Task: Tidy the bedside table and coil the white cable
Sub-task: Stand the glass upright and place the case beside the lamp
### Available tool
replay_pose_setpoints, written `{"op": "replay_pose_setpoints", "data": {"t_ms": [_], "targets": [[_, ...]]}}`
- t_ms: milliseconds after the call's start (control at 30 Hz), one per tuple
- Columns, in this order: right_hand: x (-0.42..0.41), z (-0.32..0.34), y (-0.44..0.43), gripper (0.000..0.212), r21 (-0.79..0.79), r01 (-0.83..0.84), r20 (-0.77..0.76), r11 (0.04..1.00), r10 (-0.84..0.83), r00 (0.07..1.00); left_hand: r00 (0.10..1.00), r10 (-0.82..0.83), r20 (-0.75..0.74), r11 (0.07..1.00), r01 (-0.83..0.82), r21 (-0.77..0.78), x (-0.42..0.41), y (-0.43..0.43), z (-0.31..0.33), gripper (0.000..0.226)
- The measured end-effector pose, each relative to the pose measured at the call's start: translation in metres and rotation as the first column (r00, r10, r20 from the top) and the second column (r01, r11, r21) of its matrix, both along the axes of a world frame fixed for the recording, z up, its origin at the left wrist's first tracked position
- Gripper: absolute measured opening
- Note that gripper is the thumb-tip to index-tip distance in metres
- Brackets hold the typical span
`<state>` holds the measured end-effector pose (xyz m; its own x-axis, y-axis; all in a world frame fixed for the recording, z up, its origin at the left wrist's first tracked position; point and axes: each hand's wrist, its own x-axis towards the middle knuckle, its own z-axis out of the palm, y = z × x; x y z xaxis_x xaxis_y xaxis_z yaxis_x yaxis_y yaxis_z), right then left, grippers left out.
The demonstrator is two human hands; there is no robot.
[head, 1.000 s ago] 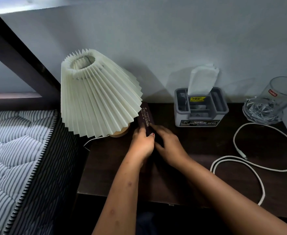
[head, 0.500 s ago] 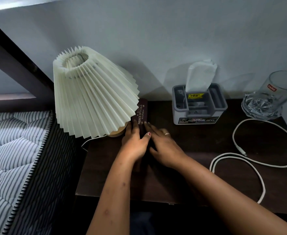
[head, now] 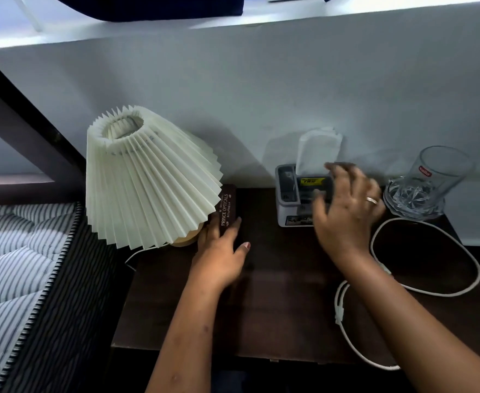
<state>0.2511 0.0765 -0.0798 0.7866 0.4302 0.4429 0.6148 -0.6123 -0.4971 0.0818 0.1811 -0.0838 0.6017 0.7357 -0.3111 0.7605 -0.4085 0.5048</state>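
A dark brown glasses case (head: 228,206) with gold lettering lies on the dark bedside table (head: 275,307) against the lamp. My left hand (head: 221,251) rests on the case's near end, fingers along both sides. My right hand (head: 346,211) hovers spread and open over the grey tissue organiser (head: 288,194), partly covering it; a white tissue (head: 317,151) sticks up from it. The white cable (head: 343,321) lies loose in wide loops on the table's right side, passing under my right forearm.
A pleated cream lamp (head: 148,182) stands at the table's back left, its thin cord trailing off the left edge. A clear glass tumbler (head: 429,185) lies tilted at the back right by the wall. A striped mattress (head: 20,273) borders the table on the left.
My right hand has left the glasses case and moved right to the tissue organiser. The left hand stays on the case. The view has tilted up.
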Motion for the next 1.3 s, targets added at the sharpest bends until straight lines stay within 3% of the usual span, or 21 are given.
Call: {"op": "replay_pose_setpoints", "data": {"t_ms": [100, 267, 567, 833, 1300], "targets": [[0.015, -0.018, -0.013, 0.057, -0.122, -0.003, -0.137, 0.993, -0.013, 0.991, 0.997, -0.025, -0.067, 1.0, 0.024, -0.014, 0.002, -0.002, -0.001, 0.054], [0.015, -0.023, -0.011, 0.053, -0.003, -0.143, -0.294, 0.99, 0.136, 0.946, 0.994, -0.055, -0.099, 0.998, 0.055, -0.001, 0.005, -0.006, 0.001, 0.059], [-0.002, -0.019, 0.0, 0.053, -0.1, -0.196, -0.318, 0.976, 0.155, 0.935, 0.983, -0.064, -0.169, 0.998, 0.064, -0.007, 0.001, -0.002, -0.001, 0.066], [-0.015, -0.015, 0.007, 0.068, -0.206, -0.322, -0.333, 0.924, 0.243, 0.911, 0.977, -0.072, -0.201, 0.997, 0.072, -0.011, -0.001, -0.001, -0.002, 0.07], [-0.018, -0.018, 0.009, 0.065, -0.21, -0.308, -0.307, 0.928, 0.236, 0.922, 0.964, -0.087, -0.252, 0.996, 0.09, 0.002, 0.0, -0.003, -0.001, 0.074]]}}
